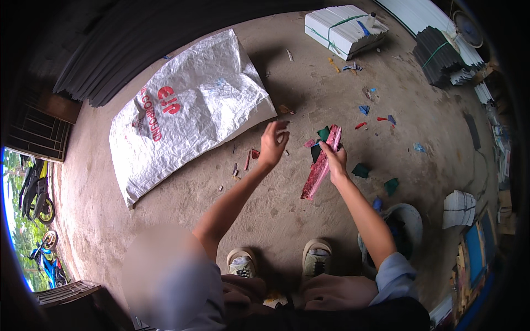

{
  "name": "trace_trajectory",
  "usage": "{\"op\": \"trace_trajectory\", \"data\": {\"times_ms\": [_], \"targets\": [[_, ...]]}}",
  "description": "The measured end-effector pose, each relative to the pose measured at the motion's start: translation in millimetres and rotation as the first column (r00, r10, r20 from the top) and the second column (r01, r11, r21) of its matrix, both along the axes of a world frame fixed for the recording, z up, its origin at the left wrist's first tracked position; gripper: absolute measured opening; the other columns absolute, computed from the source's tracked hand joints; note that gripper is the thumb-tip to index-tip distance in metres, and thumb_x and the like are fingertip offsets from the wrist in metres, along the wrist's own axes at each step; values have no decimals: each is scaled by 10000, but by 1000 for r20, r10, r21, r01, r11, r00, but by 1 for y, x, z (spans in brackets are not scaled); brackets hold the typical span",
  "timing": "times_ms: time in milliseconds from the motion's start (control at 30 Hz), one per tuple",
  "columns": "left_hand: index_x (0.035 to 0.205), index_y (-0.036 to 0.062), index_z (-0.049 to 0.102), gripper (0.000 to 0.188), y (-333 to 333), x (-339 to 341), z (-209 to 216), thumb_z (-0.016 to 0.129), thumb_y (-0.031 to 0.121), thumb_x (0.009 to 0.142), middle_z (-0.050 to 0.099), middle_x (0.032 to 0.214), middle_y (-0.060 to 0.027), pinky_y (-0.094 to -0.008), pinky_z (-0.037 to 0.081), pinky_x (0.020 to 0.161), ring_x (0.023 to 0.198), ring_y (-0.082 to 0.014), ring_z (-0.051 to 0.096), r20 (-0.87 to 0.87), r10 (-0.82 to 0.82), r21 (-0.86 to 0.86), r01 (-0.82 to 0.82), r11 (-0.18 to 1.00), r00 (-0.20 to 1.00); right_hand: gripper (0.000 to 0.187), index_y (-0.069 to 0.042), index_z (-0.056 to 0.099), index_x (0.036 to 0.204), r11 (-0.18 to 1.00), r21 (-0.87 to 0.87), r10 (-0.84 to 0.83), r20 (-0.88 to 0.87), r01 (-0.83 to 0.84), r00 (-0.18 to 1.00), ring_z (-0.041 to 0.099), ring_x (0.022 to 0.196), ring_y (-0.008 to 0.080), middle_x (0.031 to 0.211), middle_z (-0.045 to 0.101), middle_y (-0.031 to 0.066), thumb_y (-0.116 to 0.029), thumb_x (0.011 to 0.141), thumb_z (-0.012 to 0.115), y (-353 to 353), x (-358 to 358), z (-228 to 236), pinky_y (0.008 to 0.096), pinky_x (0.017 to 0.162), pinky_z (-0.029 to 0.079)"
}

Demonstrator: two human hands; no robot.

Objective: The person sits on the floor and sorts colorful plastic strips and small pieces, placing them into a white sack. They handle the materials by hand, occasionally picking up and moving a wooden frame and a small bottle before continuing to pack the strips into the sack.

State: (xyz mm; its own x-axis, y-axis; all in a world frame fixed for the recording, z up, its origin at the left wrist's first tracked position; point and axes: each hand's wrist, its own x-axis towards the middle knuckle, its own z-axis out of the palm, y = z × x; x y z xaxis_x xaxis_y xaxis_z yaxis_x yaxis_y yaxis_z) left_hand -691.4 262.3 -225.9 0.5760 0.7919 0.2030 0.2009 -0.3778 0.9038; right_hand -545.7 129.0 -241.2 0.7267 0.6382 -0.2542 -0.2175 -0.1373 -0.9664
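My right hand (336,161) is closed around a long pink and mottled red bar (317,180), held at a slant above the floor. Its material cannot be made out. Dark green scraps (323,133) show beside the bar's upper part; whether they touch it is unclear. To the left, my left hand (273,144) is raised with its fingers curled toward the thumb in a pinch. Anything between those fingertips is too small to make out. Below the left hand, small red pieces (255,154) lie on the concrete.
A big white woven sack (187,105) lies flat at left. Blue scraps (364,110) and green scraps (360,170) are scattered at right. A bucket (411,220) stands by my right forearm. Farther off are a strapped white stack (337,27) and a dark stack (433,52).
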Motion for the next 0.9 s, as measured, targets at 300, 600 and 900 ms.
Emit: {"op": "trace_trajectory", "data": {"times_ms": [300,600,900], "targets": [[1208,141,466,416,123,19,5,578,231,817,473,1201,-56,-541,254,1017,1223,-239,331,-729,194,561,410,719,656,385,-15,545,986,1000,1,-24,-62,24,998,534,830,119,911,588,42,-242,736,732,0,19,-29,269,783,400],[789,85,625,263,50,-97,-26,548,331,840,588,774,-49,-420,435,799,880,-245,584,-798,171,433,353,829,578,388,-17,560,969,1000,0,24,-179,-24,984,517,832,117,914,582,37,-281,738,727,12,19,-33,271,787,387],[1194,45,413,680,-11,-178,-27,662,436,697,452,1155,-155,-494,404,800,1035,-304,508,-961,276,276,-5,961,11,487,-30,559,1099,998,60,28,-339,-8,940,477,1011,138,1084,556,42,-323,744,715,65,-23,-4,303,907,337]]}}
